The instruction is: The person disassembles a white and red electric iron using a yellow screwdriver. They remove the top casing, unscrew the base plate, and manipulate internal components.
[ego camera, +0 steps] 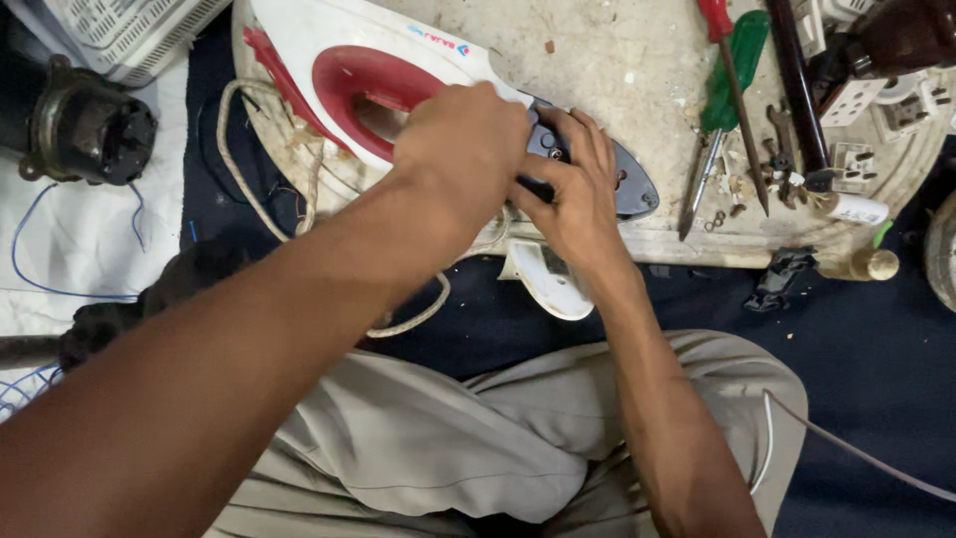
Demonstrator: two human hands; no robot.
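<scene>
Under both hands' fingers [588, 149] lies the white-and-red iron [349, 70].

Single view, head-worn camera, looking steeply down over the wearer's own lap toward a low work slab [637, 60] that fills the upper centre and upper right of the frame. Both forearms enter from the lower edge: one from lower left, large and very near the lens, the other from lower centre-right. The left hand [463, 149] and right hand [578, 189] meet just above frame centre, at close range. The bent knees in grey trousers [478, 438] occupy the bottom half. Dark floor cloth [876, 349] shows at right, white sheet [80, 239] at left. No second view to compare overlap.
</scene>
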